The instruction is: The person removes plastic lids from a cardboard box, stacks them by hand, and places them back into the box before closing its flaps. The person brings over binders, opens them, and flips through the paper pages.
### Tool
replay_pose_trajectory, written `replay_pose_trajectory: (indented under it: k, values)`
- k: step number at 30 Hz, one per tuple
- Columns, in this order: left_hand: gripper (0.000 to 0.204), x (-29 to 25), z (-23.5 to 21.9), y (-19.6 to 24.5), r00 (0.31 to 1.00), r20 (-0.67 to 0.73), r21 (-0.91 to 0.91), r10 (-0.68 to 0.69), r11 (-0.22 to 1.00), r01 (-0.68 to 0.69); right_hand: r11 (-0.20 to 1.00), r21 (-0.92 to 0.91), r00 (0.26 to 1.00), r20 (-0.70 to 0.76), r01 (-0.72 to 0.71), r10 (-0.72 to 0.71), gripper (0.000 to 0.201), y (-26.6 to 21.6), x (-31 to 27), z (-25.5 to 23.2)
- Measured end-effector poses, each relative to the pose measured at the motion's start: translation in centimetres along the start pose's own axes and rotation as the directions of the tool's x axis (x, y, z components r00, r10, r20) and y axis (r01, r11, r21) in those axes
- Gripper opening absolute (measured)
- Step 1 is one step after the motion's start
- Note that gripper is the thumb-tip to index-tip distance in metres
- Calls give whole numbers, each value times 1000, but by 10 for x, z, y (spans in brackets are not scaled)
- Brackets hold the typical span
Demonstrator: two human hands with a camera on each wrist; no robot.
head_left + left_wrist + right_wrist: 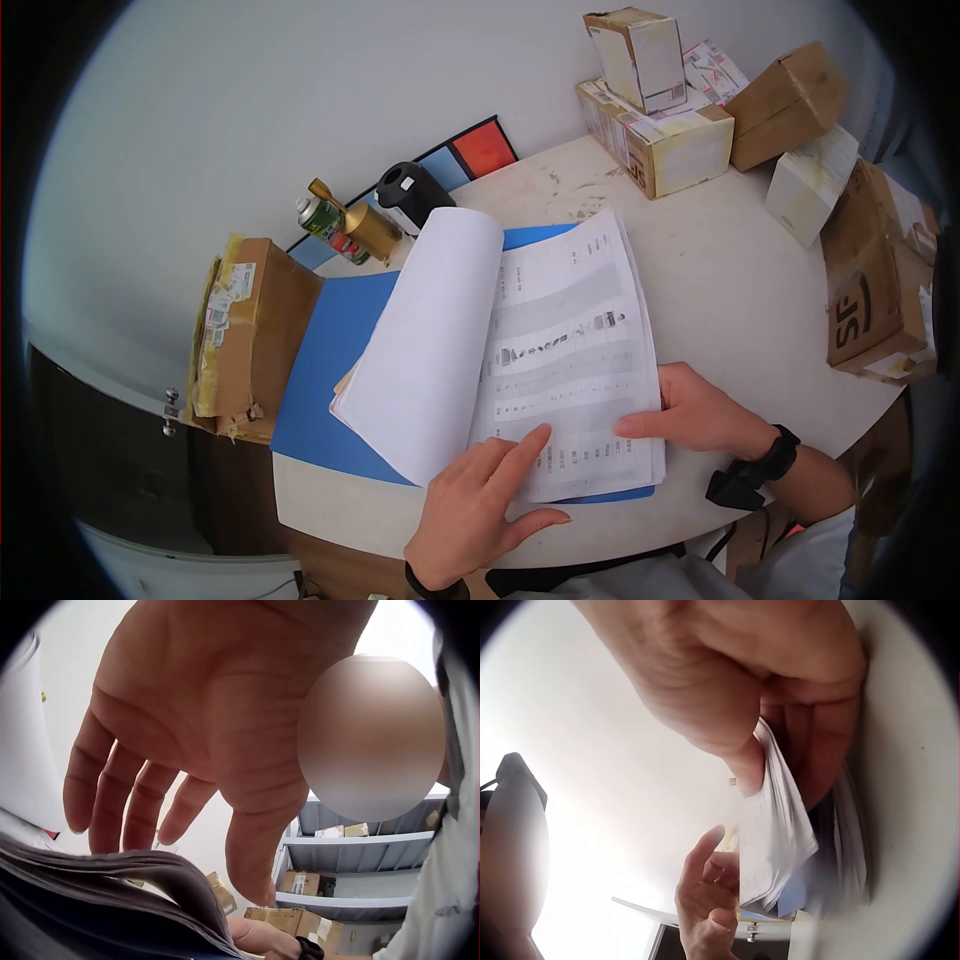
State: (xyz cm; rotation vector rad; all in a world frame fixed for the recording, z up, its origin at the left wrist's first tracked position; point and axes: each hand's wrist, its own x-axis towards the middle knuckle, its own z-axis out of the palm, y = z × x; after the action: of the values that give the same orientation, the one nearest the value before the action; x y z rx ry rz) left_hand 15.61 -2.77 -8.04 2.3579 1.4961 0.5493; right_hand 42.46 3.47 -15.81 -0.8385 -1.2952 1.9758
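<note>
A thick sheaf of printed sheets (565,375) lies on a blue folder (330,345) on the table. Its left part, a blank white page side (425,360), curls upward and over to the left. My right hand (700,410) grips the sheaf's right edge, thumb on the printed face and fingers underneath. In the right wrist view, several layers of paper (776,832) show between that thumb and fingers. My left hand (470,505) is spread over the lower left of the printed page, its index fingertip at the text. From the left wrist, its fingers (135,802) look loosely extended above the paper's edge.
A taped cardboard box (260,330) stands left of the folder. Behind are a spray can (330,228), a gold cylinder (372,232) and a black-and-white container (415,195). Several boxes (690,155) are piled at the back right, with a larger carton (870,290) nearer.
</note>
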Motion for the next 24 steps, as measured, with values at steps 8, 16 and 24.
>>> replay_pose_trajectory:
  k: [8, 16, 24]
  values:
    - [75, 6, -7, -18, 974, 229, -96, 0, 995, 22, 994, -105, 998, -53, 16, -21, 48, -3, -1, 5]
    - [84, 12, -15, -35, 952, 304, -166, -40, 982, 95, 991, -133, 999, -14, 29, -31, 50, -3, 0, 0]
    - [82, 14, -13, -30, 935, 336, -128, -112, 978, 163, 994, -113, 999, 48, 4, 1, 53, -5, -2, -6]
